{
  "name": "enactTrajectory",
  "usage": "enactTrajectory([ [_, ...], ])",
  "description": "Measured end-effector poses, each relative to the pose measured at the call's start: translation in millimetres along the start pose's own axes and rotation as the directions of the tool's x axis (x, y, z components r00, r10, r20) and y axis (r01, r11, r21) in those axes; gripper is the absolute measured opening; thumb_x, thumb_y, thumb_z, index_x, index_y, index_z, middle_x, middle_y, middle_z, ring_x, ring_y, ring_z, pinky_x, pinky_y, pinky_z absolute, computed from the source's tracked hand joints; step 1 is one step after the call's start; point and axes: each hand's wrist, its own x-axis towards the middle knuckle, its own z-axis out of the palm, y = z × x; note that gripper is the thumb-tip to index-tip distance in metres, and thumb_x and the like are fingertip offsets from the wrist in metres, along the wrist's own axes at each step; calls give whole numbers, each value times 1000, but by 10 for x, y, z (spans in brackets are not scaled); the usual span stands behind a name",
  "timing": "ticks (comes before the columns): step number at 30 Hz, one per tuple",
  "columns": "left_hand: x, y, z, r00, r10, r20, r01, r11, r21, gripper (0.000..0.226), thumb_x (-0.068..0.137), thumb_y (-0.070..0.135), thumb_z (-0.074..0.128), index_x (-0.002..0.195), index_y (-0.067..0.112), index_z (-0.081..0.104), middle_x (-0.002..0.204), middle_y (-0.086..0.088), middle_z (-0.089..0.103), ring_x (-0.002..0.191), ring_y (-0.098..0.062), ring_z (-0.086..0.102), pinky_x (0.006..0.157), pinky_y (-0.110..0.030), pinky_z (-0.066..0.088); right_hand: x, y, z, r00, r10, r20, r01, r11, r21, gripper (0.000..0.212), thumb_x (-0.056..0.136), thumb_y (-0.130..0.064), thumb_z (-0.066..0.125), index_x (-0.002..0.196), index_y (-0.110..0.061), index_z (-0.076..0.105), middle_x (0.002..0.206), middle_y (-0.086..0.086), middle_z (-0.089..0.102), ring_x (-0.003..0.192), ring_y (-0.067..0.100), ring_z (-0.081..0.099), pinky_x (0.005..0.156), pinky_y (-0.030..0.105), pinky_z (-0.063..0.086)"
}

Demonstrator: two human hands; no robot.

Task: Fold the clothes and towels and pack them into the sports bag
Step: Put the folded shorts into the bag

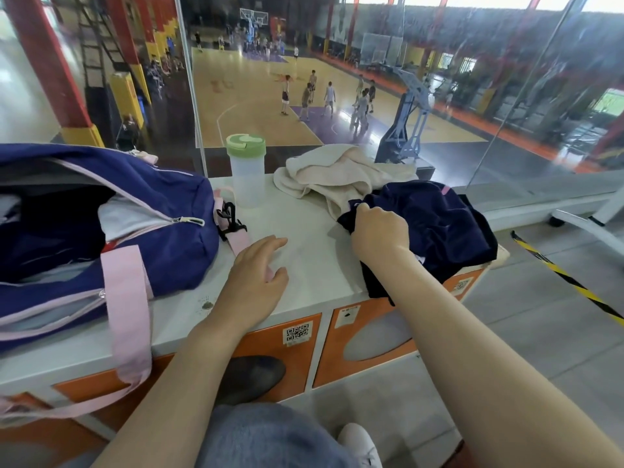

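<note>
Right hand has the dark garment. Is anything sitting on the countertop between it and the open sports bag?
Mostly clear. The right hand grips the dark garment; toward the sports bag lie bare countertop, the left hand resting on it, and the bag's pink strap. The bottle stands further back.

no words or numbers here are clear enough to read. a square black-and-white code sticker (297,333) sits on the orange locker door (270,359) under the tabletop, and a smaller one (461,285) sits on the far right door. a white label with a dark mark (347,315) is on the middle door (371,346), but it is too blurry to read.
</note>
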Motion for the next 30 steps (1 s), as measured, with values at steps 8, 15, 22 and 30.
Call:
enactTrajectory([
  [8, 13, 38, -71, 997, -71, -35, 59, 962, -266, 41, 100, 27, 46, 141, 30, 45, 142, 11, 48, 123, 1, 42, 98, -18, 33, -258, -764, -381, 994, -105, 18, 98, 970, 223, 31, 92, -14, 50, 123, -8, 52, 112, 11, 63, 97, 30, 63, 61, 33, 38],
  [15, 35, -46, -232, 948, -298, -110, 156, 739, -655, 41, 87, 47, 46, 125, 37, 59, 125, 14, 62, 119, -4, 56, 107, -36, 42, -318, -1085, -620, 959, -240, 151, 51, 670, 740, 30, 100, -25, 44, 125, -7, 44, 121, 16, 60, 106, 33, 59, 73, 33, 40],
  [22, 71, 233, -281, 984, -66, -164, 3, 933, -359, 38, 96, 20, 53, 133, 31, 52, 130, 16, 54, 120, -2, 49, 104, -26, 41, -315, -673, -665, 992, -125, -21, 90, 572, 815, 39, 83, 2, 49, 115, -15, 62, 110, 3, 68, 103, 21, 62, 92, 36, 51],
  [30, -94, 233, -116, 967, 231, 110, -256, 884, 392, 77, 81, 72, 51, 147, 40, 27, 156, 12, 30, 147, -16, 17, 121, -44, 4, -247, 91, -461, 975, 103, 194, -207, 731, 651, 55, 88, -16, 55, 140, -8, 40, 136, 18, 48, 120, 35, 48, 85, 31, 39],
])
